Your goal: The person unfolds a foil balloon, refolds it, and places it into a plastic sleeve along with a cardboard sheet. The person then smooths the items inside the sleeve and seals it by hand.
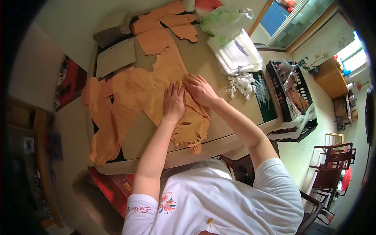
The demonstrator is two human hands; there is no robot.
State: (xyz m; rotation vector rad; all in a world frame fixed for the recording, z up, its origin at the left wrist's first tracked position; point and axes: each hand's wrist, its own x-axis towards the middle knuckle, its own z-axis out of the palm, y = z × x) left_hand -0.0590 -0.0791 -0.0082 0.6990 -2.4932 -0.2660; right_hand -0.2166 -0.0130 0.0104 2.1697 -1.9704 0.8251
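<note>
A flat orange foil balloon (164,70) with a cut-out outline lies on the table in front of me. My left hand (175,102) rests on its middle, fingers stretched out and pressed to the foil. Just to the right, my right hand (200,90) lies on the balloon's right edge with its fingers extended, its thumb side close to the left fingertips. Creases and a fold run through the foil below the right hand. More orange foil (113,113) spreads to the left, and another flat orange piece (156,29) lies at the far end, partly overlapped.
Cardboard sheets (116,58) sit at the back left. To the right are stacked clear plastic bags (237,53), a green-tinted bag (225,21), white ribbon coils (241,85) and thin clear straws (263,94). A black crate (280,102) of wrapped items stands beside the table.
</note>
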